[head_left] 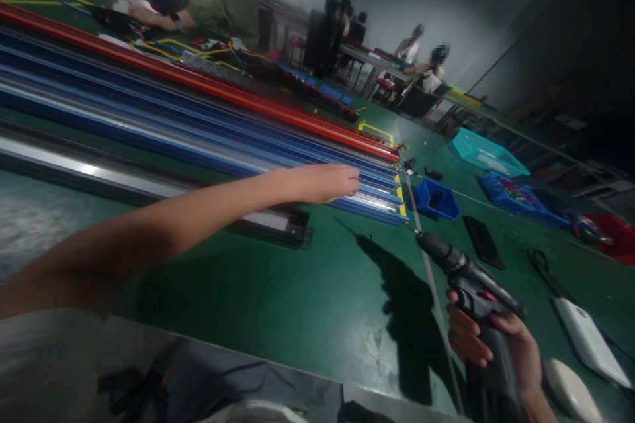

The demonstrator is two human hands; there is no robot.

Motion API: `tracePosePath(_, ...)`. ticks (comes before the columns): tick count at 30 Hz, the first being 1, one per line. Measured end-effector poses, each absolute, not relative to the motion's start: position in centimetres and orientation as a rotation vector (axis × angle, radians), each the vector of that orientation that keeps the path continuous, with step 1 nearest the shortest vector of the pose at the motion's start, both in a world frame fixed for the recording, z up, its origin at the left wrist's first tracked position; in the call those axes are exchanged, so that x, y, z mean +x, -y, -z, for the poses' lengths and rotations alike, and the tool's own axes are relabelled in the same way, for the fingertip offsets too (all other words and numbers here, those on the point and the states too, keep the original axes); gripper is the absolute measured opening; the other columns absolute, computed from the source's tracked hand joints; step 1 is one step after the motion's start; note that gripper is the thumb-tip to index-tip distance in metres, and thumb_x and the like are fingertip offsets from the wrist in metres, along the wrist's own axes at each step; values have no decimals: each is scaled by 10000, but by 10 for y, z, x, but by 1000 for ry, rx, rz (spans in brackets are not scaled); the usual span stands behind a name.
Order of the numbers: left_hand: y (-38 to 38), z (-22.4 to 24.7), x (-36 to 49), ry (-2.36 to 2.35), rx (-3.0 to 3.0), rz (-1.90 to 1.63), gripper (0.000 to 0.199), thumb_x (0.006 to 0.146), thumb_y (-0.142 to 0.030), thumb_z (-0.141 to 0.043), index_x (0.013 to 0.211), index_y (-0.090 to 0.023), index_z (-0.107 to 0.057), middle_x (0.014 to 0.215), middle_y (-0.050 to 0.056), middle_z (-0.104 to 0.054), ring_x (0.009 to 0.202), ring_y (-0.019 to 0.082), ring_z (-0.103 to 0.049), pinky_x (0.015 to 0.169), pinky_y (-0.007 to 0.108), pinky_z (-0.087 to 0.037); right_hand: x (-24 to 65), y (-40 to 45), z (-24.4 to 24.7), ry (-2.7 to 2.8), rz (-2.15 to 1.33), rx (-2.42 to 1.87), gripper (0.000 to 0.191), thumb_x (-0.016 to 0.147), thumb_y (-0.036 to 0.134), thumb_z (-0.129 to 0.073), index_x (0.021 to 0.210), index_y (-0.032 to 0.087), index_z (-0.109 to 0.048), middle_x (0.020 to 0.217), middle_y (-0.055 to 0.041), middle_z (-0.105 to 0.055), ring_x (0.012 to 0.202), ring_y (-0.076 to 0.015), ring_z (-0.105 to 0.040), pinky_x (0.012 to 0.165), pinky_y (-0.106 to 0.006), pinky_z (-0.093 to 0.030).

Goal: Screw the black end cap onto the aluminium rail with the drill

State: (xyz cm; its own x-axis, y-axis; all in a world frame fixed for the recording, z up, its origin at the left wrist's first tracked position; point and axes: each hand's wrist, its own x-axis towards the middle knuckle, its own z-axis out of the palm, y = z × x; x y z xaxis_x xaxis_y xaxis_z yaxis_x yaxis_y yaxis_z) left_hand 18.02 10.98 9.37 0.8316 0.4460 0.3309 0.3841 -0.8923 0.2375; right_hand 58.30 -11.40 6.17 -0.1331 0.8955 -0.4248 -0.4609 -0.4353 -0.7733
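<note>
My right hand [496, 337] grips a black cordless drill [489, 294] at the lower right, its bit pointing left toward the ends of the blue rails. Reaching across from the left, my left hand [330, 183] rests on the long blue metal rails [223, 151] near their right ends. Its fingers are curled down, and whether they grip a rail cannot be made out. Behind the blue rails lies a red rail [238, 95]. Nearer to me is a separate black and silver rail [149, 181] under my left forearm.
A blue bin [436, 199], a black phone-like object [483, 241], a white device [590, 337] and a turquoise tray [489, 151] stand to the right on the green table [297, 297]. Across the table a person [213, 6] works among wires. Other people sit farther back.
</note>
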Motion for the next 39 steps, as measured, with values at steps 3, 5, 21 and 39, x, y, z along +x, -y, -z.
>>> tracePosePath(3, -111, -92, 163, -709, 2361, -975, 133, 993, -228, -654, 947, -170, -765, 976, 80, -727, 953, 198, -635, 918, 339, -466, 559, 80, -65, 745, -1745, -1010, 396, 724, 419, -743, 1067, 225, -784, 686, 19, -551, 417, -77, -308, 388, -235, -344)
tracePosePath(5, -107, -84, 158, -794, 1836, -1204, 83, 876, -242, -810, 879, -173, -764, 878, 37, -716, 870, 170, -617, 846, 312, -461, 543, 56, -66, 820, -1785, -962, 356, 681, 371, -729, 1006, 230, -764, 715, 13, -574, 446, -86, -336, 425, -247, -376)
tracePosePath(21, -39, -50, 169, -759, 901, -1397, 445, 688, -407, -1007, 942, -145, -752, 866, 25, -723, 661, 66, -600, 583, 184, -475, 495, 24, -5, 733, -2285, -528, 437, 819, 343, -712, 1183, 103, -739, 627, 84, -437, 421, -78, -321, 504, -235, -478)
tracePosePath(39, -30, -55, 168, -770, 836, -1398, 344, 662, -258, -1010, 875, -138, -769, 843, 27, -762, 607, 61, -625, 541, 162, -505, 499, 35, -10, 679, -2301, -523, 480, 902, 407, -741, 1231, 62, -805, 647, 47, -491, 446, -89, -396, 529, -241, -520)
